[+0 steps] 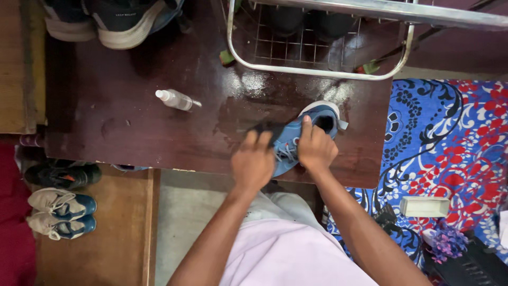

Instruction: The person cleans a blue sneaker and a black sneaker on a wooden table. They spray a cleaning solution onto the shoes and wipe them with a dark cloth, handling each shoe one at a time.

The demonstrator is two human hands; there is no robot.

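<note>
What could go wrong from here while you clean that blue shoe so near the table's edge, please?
The blue sneaker overhangs the front edge of the dark table, so a hard stroke might push it off. The tabletop looks wet around it, which could let it slide under the right hand. The left hand works a dark cloth; a wide sweep could perhaps reach the small spray bottle.

A spray bottle (pixel 176 99) is laid on the table (pixel 106 122); a wire rack (pixel 317 47) (metal) is placed behind.

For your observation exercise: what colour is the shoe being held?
Blue shoe with a white heel tab, seen in the head view.
</note>
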